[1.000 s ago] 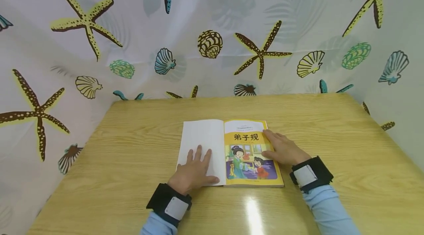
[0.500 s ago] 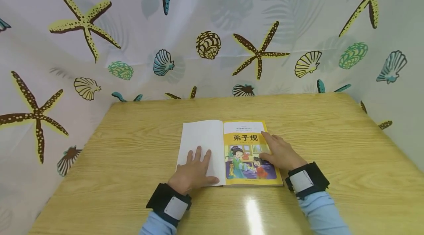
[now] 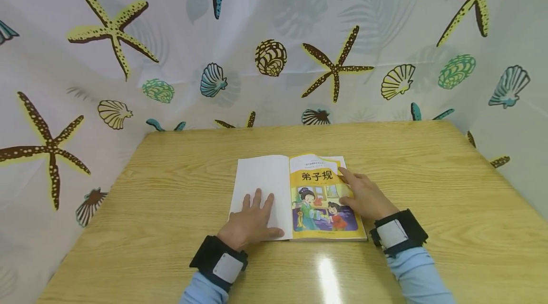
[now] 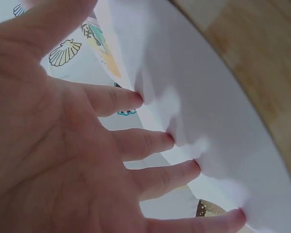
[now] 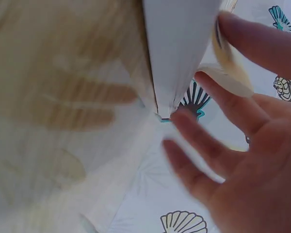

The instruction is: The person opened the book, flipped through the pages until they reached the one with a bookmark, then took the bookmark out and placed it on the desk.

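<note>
An open book lies on the table, its blank white left page [image 3: 260, 175] facing an illustrated yellow page [image 3: 317, 204] with large Chinese characters. Spread flat on the white side is the left hand [image 3: 250, 223]; its fingertips press the paper in the left wrist view. At the right edge of the book, the right hand [image 3: 367, 197] has its thumb on the yellow page and its index finger by the upper edge. That page's top right corner is raised and bent. In the right wrist view the curled page [image 5: 230, 80] sits between thumb and index finger of the right hand [image 5: 252, 141].
The wooden table [image 3: 184, 175] extends around the book on all sides. Behind it and at both sides hangs a white cloth [image 3: 239, 23] printed with starfish and shells. Each wrist wears a black strap [image 3: 218, 263] over a light blue sleeve.
The right hand has shifted slightly over the yellow page, whose top right corner has come up and bent, showing white paper beneath. The left hand stays in place.
</note>
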A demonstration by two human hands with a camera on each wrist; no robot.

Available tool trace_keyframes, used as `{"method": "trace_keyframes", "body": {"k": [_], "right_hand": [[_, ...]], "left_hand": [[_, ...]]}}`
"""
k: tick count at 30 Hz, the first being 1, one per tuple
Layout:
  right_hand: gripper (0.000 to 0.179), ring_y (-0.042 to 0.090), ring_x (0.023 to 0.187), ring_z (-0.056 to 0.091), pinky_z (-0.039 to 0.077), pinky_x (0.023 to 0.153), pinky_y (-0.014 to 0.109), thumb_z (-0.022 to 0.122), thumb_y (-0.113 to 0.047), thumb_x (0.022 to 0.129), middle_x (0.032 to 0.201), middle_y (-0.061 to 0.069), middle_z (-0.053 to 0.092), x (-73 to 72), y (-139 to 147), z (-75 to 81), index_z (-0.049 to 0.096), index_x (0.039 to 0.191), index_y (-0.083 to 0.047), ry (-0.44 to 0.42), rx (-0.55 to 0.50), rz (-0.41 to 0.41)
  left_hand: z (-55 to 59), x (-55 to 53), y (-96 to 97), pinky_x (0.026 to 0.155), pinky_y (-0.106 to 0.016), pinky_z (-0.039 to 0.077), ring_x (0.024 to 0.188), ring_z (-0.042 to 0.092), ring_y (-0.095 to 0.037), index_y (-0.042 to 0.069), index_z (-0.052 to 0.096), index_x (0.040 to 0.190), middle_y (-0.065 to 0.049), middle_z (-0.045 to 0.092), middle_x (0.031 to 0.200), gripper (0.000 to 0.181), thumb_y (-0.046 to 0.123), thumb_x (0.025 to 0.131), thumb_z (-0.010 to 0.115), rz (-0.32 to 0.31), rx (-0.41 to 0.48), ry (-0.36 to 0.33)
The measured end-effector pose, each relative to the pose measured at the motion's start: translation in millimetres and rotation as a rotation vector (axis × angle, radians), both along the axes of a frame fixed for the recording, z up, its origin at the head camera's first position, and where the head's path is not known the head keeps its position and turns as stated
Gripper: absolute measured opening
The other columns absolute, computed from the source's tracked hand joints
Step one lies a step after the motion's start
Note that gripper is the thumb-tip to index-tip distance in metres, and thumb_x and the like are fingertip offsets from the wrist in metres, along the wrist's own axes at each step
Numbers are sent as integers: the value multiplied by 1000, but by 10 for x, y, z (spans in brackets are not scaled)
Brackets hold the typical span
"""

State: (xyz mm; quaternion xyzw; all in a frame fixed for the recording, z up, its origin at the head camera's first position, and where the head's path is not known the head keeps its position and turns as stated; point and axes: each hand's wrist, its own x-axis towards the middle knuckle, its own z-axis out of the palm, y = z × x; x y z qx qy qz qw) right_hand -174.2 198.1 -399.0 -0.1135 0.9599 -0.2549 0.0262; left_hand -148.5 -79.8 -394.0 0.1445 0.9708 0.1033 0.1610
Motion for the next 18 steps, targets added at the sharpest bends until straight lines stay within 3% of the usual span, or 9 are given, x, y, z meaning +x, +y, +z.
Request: {"method": "trace_keyframes", "body": {"k": [3, 6, 9, 12, 15, 18], "right_hand": [[77, 45, 111, 55, 51, 91, 56, 74, 3, 86, 127, 30, 56, -15, 12, 30, 34, 152, 7, 41, -70, -16], [88, 39, 98, 59, 55, 80, 46, 75, 9, 82, 121, 30, 53, -34, 40, 87, 24, 153, 11, 46, -210, -45], [96, 39, 100, 61, 55, 77, 39, 74, 3, 86, 127, 34, 48, -36, 75, 178, 8, 155, 12, -46, -403, -115], [86, 34, 101, 65, 58, 81, 35, 66, -11, 99, 135, 36, 47, -17, 89, 284, 5, 155, 12, -152, -611, -145], [56, 26, 92, 70, 60, 79, 33, 51, -20, 108, 125, 34, 55, 17, 44, 376, 27, 143, 17, -195, -748, -41], [43, 25, 90, 71, 61, 79, 38, 40, -21, 112, 113, 27, 62, 61, -66, 428, 46, 127, 19, -224, -739, 164]], "left_hand": [[-6, 2, 7, 100, -74, 38, 147, 25, -48, 6, 39, 155, -24, 27, 162, 89, 49, 87, 77, -6, -13, 6], [-10, 10, 10, 99, -73, 40, 147, 26, -48, 6, 40, 155, -24, 27, 162, 89, 49, 87, 76, -11, -20, 10], [-3, 13, 2, 99, -72, 41, 147, 26, -47, 6, 39, 156, -24, 26, 162, 89, 50, 88, 76, -18, -20, 5], [23, 6, -17, 100, -68, 43, 146, 27, -48, 6, 39, 155, -25, 27, 162, 88, 50, 89, 75, -39, -19, 11], [52, -14, -47, 102, -64, 44, 146, 29, -47, 6, 39, 155, -24, 28, 162, 86, 50, 90, 74, -62, -21, 14], [81, -41, -84, 106, -62, 42, 145, 30, -46, 7, 40, 155, -23, 29, 161, 82, 47, 92, 73, -77, -9, 2]]}}
